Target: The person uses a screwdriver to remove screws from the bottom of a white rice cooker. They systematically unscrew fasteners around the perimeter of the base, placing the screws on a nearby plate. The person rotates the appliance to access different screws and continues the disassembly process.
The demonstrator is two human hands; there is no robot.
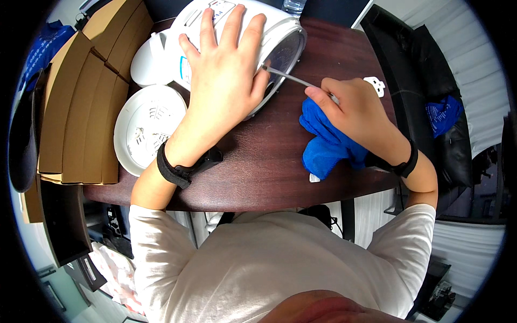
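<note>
A white rounded appliance (186, 32) lies on its side at the far edge of the table, its round dark face (288, 51) turned to the right. My left hand (223, 75) rests flat on top of it, fingers spread. In my right hand (353, 107) is a screwdriver (293, 78); its thin metal shaft points left, and the tip meets the appliance's rim close to my left thumb. My fingers hide the handle. Under my right hand a crumpled blue cloth (326, 148) lies on the table. Left of my left forearm sits a shallow round white part (125, 134) with slots.
Brown cardboard boxes (81, 113) line the table's left side. Another white round part (142, 67) stands beside them. A clear container (293, 6) is at the back, a white socket block (375, 85) at the right edge of the dark wood table (253, 177). Further right is a black sofa (414, 91).
</note>
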